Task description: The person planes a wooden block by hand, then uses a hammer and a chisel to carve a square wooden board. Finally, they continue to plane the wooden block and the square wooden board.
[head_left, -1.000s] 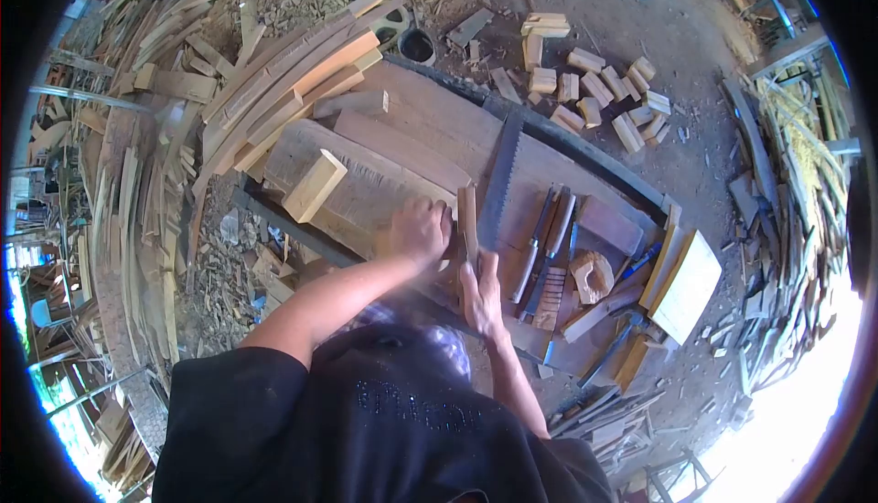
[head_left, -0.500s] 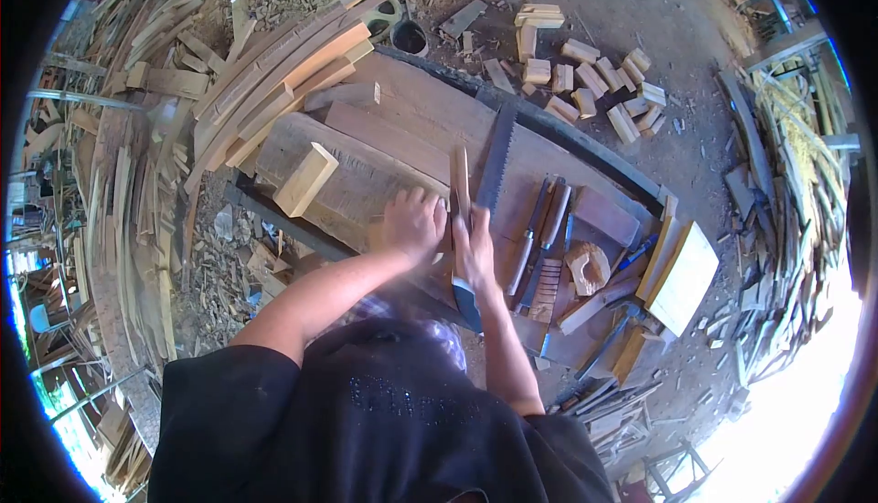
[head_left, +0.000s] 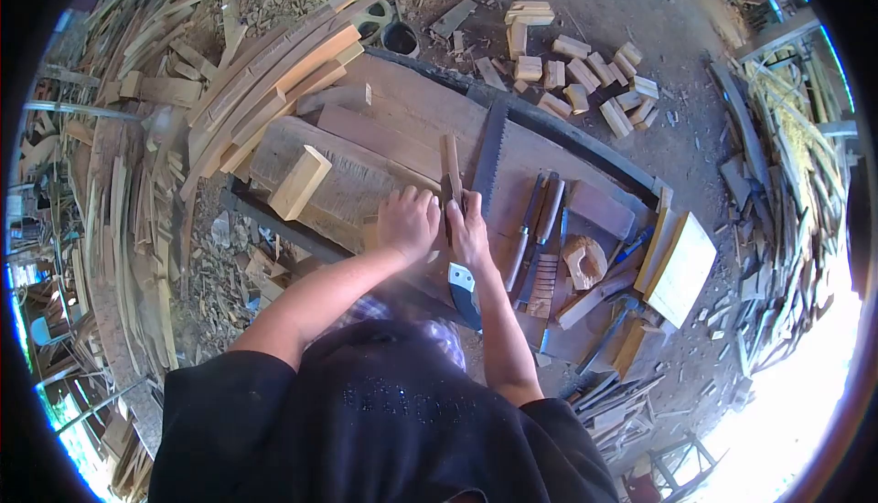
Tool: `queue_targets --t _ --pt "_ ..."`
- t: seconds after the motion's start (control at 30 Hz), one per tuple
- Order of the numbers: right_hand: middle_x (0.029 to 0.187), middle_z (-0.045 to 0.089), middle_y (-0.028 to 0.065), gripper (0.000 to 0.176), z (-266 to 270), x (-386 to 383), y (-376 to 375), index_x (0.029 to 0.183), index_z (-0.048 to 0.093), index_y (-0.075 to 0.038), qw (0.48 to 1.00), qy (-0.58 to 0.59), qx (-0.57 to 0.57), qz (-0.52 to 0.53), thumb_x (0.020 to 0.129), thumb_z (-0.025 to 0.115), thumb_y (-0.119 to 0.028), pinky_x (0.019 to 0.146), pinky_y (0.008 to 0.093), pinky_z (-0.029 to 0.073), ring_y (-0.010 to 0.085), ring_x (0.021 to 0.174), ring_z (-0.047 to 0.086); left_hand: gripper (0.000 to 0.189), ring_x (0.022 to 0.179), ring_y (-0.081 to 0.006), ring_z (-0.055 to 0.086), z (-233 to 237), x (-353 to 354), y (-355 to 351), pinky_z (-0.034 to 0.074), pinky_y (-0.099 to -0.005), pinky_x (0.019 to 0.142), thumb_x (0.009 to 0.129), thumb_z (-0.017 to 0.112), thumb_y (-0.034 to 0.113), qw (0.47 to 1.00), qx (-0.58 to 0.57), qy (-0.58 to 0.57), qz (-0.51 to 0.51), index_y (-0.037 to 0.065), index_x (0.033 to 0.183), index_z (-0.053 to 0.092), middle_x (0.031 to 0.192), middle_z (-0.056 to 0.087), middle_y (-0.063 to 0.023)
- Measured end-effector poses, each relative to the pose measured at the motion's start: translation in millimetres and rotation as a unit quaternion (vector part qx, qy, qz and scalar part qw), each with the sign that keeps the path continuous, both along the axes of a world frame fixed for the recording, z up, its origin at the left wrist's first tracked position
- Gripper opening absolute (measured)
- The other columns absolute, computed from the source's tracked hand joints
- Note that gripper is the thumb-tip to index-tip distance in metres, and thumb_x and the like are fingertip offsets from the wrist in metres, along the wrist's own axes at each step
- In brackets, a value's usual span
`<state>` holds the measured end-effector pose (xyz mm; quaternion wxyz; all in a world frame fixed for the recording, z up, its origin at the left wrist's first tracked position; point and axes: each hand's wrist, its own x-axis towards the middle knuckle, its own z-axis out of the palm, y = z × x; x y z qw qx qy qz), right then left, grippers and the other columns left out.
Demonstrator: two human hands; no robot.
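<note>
My left hand (head_left: 407, 222) is closed, its fingers curled over a pale wooden block (head_left: 370, 230) at the near end of a thick timber beam (head_left: 352, 178). Beside it, my right hand (head_left: 467, 231) grips a narrow wooden bar (head_left: 449, 157) that points away from me; its lower part is hidden by the fingers. A curved dark blade with a pale riveted plate (head_left: 461, 276) shows below my right wrist. Just beyond the hands, a long toothed saw blade (head_left: 491, 151) lies across the bench. A cut block (head_left: 300, 183) sits on the beam to the left.
Chisels (head_left: 549, 210), a reddish block (head_left: 601, 209), a hollowed wood piece (head_left: 584, 262) and a hammer (head_left: 629, 303) lie on the right of the bench (head_left: 412, 87). Long boards (head_left: 274, 91) are stacked at left. Small blocks (head_left: 585, 73) lie on the ground beyond.
The narrow bar and my right hand have shifted slightly left and turned. More of the riveted plate shows below my right wrist. My left hand stays by the beam.
</note>
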<state>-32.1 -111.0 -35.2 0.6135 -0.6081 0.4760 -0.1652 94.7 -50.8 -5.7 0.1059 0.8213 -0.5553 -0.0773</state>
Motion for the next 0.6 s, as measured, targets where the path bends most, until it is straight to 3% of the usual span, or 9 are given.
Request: queue_targets --t 0.17,0.2,0.3,0.4,0.6 --pt "0.107 0.059 0.0283 0.043 29 -55 68 0.133 0.038 -0.006 0.999 -0.012 -0.031 -0.008 0.099 0.049 -0.030 0.088 0.0459 0.046 0.0416 0.102 0.062 0.025 0.092 -0.0315 0.058 -1 1 0 0.045 -0.0483 0.080 0.094 0.049 0.029 1.000 0.024 0.002 -0.001 0.010 0.094 0.065 0.094 0.061 -0.0107" --pt "0.108 0.059 0.0287 0.040 44 -52 64 0.130 0.039 -0.005 0.999 -0.007 0.031 -0.005 0.100 0.049 -0.029 0.088 0.0465 0.046 0.0437 0.102 0.060 0.025 0.092 -0.0315 0.058 0 1 3 0.045 -0.0483 0.080 0.094 0.049 0.029 1.000 0.031 0.006 -0.001 0.010 0.094 0.065 0.094 0.061 -0.0107" --pt "0.107 0.059 0.0293 0.036 21 -21 29 0.126 0.041 -0.005 1.000 -0.003 -0.012 -0.010 0.100 0.049 -0.028 0.086 0.0476 0.046 0.0466 0.101 0.059 0.026 0.093 -0.0321 0.058 1 -1 -1 0.045 -0.0490 0.081 0.094 0.049 0.030 1.000 0.021 0.012 0.003 0.010 0.096 0.065 0.096 0.062 -0.0105" --pt "0.103 0.061 0.0301 0.038 -13 1 3 0.125 0.041 -0.004 0.999 -0.006 0.026 -0.020 0.100 0.050 -0.030 0.085 0.0481 0.046 0.0475 0.100 0.060 0.026 0.093 -0.0324 0.057 -4 1 1 0.045 -0.0486 0.081 0.093 0.050 0.030 1.000 0.027 0.013 0.006 0.010 0.097 0.066 0.096 0.061 -0.0103" --pt "0.114 0.059 0.0288 0.040 40 -53 60 0.130 0.039 -0.005 1.000 -0.001 0.017 0.007 0.100 0.050 -0.029 0.091 0.0464 0.046 0.0444 0.109 0.059 0.024 0.091 -0.0330 0.057 -5 1 -1 0.044 -0.0498 0.079 0.093 0.050 0.028 1.000 0.003 0.006 -0.003 0.010 0.093 0.066 0.095 0.061 -0.0107"
